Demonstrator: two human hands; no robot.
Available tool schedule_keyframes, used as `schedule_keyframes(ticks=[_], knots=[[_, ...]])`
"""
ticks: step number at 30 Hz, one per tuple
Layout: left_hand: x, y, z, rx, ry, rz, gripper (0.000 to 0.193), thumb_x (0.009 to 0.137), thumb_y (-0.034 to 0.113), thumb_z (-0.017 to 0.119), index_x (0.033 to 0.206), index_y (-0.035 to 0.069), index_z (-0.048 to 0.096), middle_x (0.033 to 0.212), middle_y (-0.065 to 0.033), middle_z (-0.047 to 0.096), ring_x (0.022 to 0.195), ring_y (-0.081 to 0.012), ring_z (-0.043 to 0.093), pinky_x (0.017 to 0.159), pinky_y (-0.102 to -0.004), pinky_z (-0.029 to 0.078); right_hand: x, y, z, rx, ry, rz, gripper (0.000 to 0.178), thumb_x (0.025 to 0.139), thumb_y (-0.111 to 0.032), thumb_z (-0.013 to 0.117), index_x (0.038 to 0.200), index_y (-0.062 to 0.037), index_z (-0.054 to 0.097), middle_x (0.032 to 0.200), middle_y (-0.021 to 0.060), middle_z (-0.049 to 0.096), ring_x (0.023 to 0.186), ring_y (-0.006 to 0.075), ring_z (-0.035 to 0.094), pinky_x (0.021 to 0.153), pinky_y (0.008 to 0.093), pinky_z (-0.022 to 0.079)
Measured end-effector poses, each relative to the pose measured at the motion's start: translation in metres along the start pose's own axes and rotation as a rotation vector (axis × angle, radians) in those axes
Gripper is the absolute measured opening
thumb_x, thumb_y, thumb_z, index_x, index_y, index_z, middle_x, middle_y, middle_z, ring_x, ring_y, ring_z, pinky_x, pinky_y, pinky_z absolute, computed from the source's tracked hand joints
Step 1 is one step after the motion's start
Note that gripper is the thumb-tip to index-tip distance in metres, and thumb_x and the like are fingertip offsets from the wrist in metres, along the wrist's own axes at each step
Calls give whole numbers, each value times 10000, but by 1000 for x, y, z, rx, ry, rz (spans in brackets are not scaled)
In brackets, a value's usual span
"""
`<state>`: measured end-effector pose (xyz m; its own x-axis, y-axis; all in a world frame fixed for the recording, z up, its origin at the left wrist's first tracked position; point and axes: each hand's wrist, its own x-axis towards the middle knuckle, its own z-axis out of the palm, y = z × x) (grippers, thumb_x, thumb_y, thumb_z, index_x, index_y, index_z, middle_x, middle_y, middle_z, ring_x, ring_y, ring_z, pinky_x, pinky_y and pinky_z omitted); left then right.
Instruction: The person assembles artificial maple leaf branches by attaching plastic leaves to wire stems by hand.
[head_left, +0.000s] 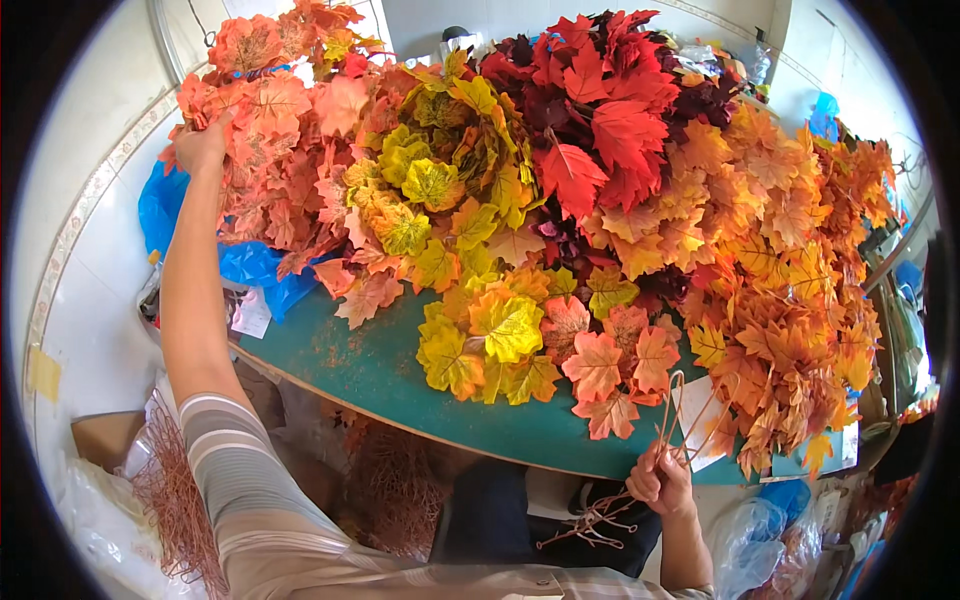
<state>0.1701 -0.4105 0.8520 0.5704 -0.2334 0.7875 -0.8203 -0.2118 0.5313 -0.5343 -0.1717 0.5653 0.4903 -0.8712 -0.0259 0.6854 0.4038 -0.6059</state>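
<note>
My left hand [204,146] reaches out to the far left edge of a heap of coral artificial maple leaves [270,130]. It touches the leaves, which hide most of its fingers. Near the table's front edge, my right hand [662,480] is closed round a bundle of thin brown wire stems [598,524]. Their looped ends stick up above the fist, and the other ends hang down to the left. Just beyond this hand lie small sprays of yellow-green leaves [508,328] and pinkish-orange leaves [592,364].
Red leaves [630,130] and orange leaves [770,250] cover the back and right of the green table [380,390]. A blue plastic bag [250,262] sits under the coral heap. Tangled brown wire [392,490] and clear plastic bags [110,520] lie below the table.
</note>
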Motion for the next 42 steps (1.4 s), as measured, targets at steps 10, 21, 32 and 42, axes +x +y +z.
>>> schedule_keyframes(ticks=[10,21,32,42], knots=[[-5,29,-23,-244,39,50,669,584,312,897,1082,-51,638,1070,-111,657,953,-206,610,865,-325,468,3,-4,4,-28,-50,16,293,991,-266,460,872,-11,542,537,32,394,434,121,362,432,271,296],[-97,180,-47,-993,-404,-153,596,651,68,848,1168,-45,577,1128,-90,637,964,-172,622,847,-297,505,-1,-7,3,-1,-65,33,294,1003,-255,440,865,-11,528,564,26,406,452,115,366,461,267,304],[-302,311,-80,-1237,-1208,-282,251,751,72,754,991,39,687,885,-30,701,670,-93,624,592,-205,466,-2,-4,-3,7,-139,35,288,1005,-260,446,879,-23,551,576,19,411,469,115,375,470,266,305],[-489,307,-26,-589,-1494,-521,564,656,286,861,1094,10,639,1050,-111,660,938,-200,622,849,-334,466,-10,-6,1,-10,-92,62,288,998,-256,472,851,-26,566,575,29,463,483,127,414,490,270,348]])
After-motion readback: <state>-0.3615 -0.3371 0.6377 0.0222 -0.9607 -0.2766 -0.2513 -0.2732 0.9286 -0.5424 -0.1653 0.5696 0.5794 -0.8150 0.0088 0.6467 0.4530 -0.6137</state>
